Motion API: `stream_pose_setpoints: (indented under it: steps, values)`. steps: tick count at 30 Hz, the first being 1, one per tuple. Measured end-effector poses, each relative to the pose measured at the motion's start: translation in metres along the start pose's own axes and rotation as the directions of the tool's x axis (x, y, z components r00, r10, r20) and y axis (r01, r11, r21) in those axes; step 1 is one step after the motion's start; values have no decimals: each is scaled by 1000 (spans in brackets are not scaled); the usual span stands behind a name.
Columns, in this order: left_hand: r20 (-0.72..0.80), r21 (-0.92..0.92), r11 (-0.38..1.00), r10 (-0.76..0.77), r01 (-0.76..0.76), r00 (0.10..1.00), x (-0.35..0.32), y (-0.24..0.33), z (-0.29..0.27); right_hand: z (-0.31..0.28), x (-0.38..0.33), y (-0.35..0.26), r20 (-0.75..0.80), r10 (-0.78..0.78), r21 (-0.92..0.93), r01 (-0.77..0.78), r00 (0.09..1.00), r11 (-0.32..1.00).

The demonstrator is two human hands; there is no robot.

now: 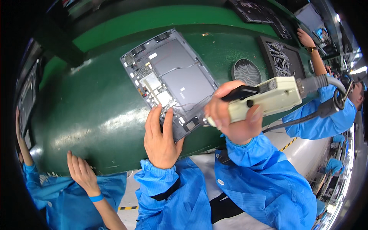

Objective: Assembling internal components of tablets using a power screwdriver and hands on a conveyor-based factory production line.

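Fastening looks like the step in hand: the right hand [234, 120] has its fingers wrapped tight around a cream-coloured, pistol-shaped electric screwdriver [264, 97], tip down at the 5 o'clock corner of the open grey flat device chassis [170, 78], which lies tilted on the green counter [96, 111]. The left hand [161, 140] lies flat on that same corner, fingers slightly spread and pinching nothing, at 9 o'clock from the driver tip. My read: the next move calls for a square bit and steady downward pressure so the panel doesn't shift.
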State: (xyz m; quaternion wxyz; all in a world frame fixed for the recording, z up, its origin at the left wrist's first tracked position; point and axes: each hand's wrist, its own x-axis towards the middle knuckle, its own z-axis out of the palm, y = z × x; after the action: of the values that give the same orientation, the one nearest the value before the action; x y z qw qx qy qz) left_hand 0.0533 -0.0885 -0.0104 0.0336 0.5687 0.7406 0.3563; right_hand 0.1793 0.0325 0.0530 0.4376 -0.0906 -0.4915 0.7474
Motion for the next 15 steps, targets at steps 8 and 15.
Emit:
stream_pose_setpoints:
  steps: [8, 15]
  values:
    - [-11, -51, 998, 24, -25, 1000, -1, -3, 2, 14, -2, 21, 79, 78, -75, -73, 994, 995]
    - [6, -35, 999, 16, -16, 1000, -1, -4, 0, 19, -1, 24, 64, 55, -121, -47, 996, 992]
